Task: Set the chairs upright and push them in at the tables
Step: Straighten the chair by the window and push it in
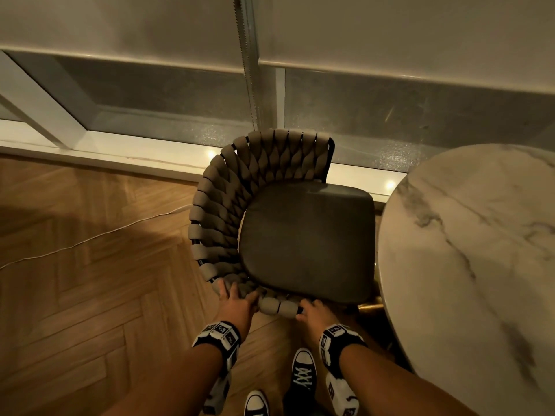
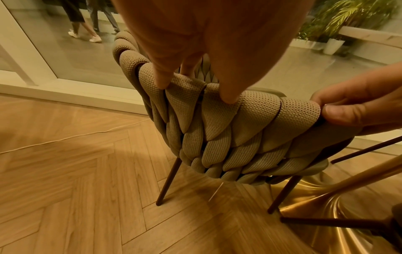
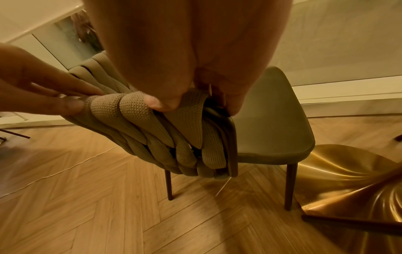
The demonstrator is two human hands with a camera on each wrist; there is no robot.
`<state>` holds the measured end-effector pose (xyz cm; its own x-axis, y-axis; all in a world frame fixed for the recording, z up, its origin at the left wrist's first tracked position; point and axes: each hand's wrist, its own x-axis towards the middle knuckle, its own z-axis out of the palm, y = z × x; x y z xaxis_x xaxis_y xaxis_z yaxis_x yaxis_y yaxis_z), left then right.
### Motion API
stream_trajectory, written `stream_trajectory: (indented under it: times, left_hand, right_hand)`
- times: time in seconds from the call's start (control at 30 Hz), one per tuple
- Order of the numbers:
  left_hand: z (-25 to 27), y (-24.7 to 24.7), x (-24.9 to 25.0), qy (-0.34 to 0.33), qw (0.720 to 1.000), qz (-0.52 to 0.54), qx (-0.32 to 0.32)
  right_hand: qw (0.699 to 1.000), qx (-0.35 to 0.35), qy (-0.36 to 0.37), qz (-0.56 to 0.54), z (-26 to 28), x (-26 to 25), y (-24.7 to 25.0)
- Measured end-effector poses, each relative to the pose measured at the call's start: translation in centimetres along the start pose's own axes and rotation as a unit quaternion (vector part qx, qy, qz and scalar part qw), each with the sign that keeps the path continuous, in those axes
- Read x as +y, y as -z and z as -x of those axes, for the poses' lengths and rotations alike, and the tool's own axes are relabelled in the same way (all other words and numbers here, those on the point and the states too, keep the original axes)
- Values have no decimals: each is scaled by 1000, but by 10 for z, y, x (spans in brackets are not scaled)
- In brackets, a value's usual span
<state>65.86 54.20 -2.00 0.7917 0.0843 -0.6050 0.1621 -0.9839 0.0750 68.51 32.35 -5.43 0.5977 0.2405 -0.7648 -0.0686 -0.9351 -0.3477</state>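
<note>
A chair (image 1: 306,241) with a grey seat pad and a curved back of woven taupe straps stands upright on its dark legs, its open side facing the round marble table (image 1: 465,250) on the right. The seat's right edge lies close to the tabletop rim. My left hand (image 1: 237,298) grips the near top rim of the backrest (image 2: 228,137), fingers curled over the straps. My right hand (image 1: 312,310) grips the same rim at its right end, where the dark frame (image 3: 230,123) shows. In the wrist views both hands, left (image 2: 195,68) and right (image 3: 185,68), clasp the woven rim.
The table's brass-coloured base (image 3: 339,180) spreads on the herringbone wood floor just right of the chair legs. A thin white cable (image 1: 90,238) crosses the floor on the left. A glazed wall with a low sill (image 1: 135,157) runs behind. My shoes (image 1: 303,376) stand below the chair.
</note>
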Motion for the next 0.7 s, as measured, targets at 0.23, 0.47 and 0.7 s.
stream_trajectory:
  times: [0.23,0.47,0.7]
  left_hand:
    - [-4,0,1,11,1000,8,-25]
    - [1,-4,3,9,1000,28,5]
    - [7,-14,6,25,997,70,14]
  right_hand:
    - [1000,-5,10,12,-2,2,-2]
    - [999,7,11,33,-2,2,-2]
    - [999,21,10,44,3,3,-2]
